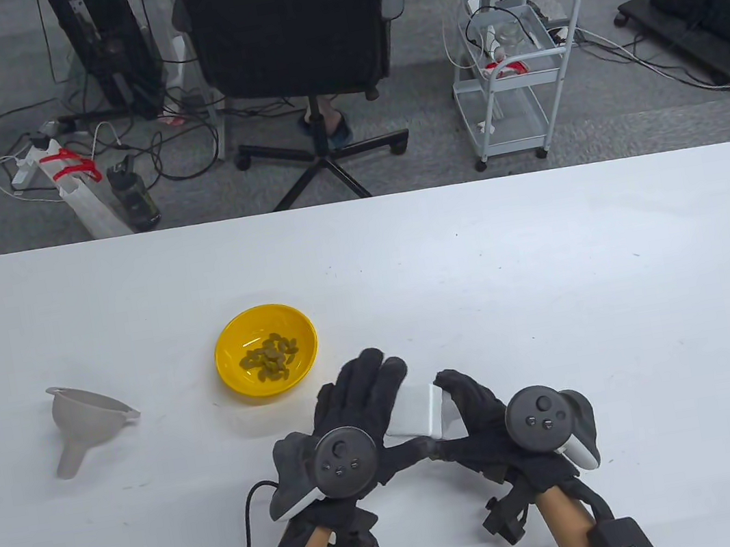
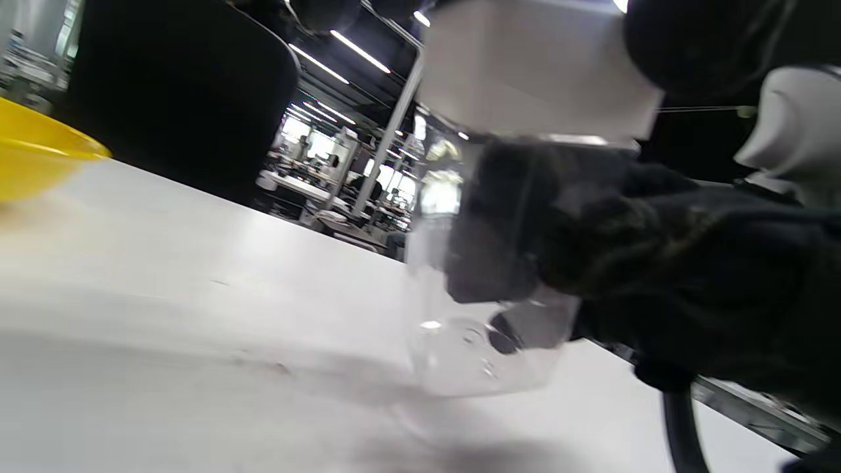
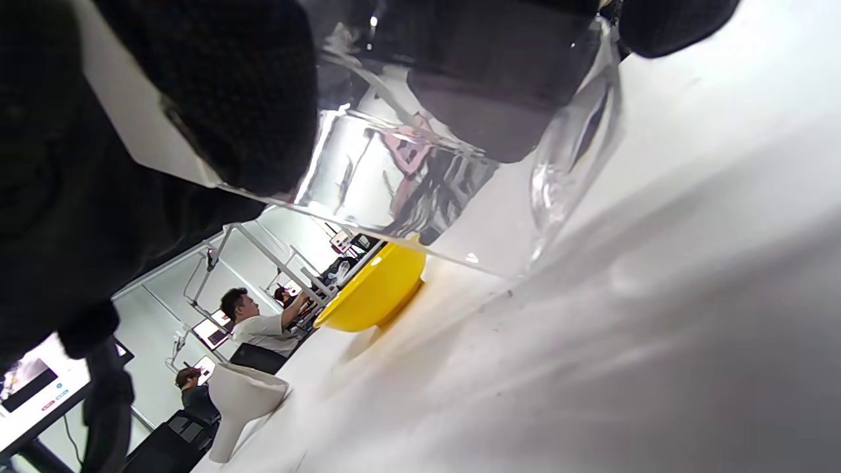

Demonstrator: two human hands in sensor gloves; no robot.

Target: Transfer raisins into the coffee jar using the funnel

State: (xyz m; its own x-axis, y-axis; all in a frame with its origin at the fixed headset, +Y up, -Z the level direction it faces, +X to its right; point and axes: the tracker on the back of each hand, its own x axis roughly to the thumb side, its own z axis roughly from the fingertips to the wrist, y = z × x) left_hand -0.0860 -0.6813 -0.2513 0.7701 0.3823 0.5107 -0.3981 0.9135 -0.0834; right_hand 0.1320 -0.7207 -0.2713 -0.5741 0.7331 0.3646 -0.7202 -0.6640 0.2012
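Left hand (image 1: 354,420): fingers wrapped round the far side of the coffee jar (image 1: 422,413), thumb reaching in at the near side; closed on the clear body. Seen through the glass in the left wrist view as dark fingers (image 2: 499,223) pressed against the jar wall.

Right hand (image 1: 492,419): curled against the jar's right side, fingertips (image 1: 455,384) on or just beside the white lid (image 1: 414,411). Gripping; in the right wrist view, one gloved finger (image 3: 236,98) laid over the lid edge.

Jar: transparent body, white square lid on. Held between both hands near the counter's (image 1: 549,300) front edge. In the left wrist view, jar base (image 2: 479,355) close to the counter surface, slightly tilted; contact with the counter cannot be told. No contents discernible inside.

Yellow bowl (image 1: 266,350): on the counter, beyond and left of the hands, near but apart from the left fingertips. Raisins (image 1: 270,358), greenish-gold, heaped in the bowl's middle.

Grey funnel (image 1: 87,422): lying on its side at the counter's left, wide mouth toward the back, spout pointing toward the front edge. Well apart from the bowl and hands. Visible small and pale in the right wrist view (image 3: 240,401), past the bowl (image 3: 378,289).

Black tracker on the back of each hand.
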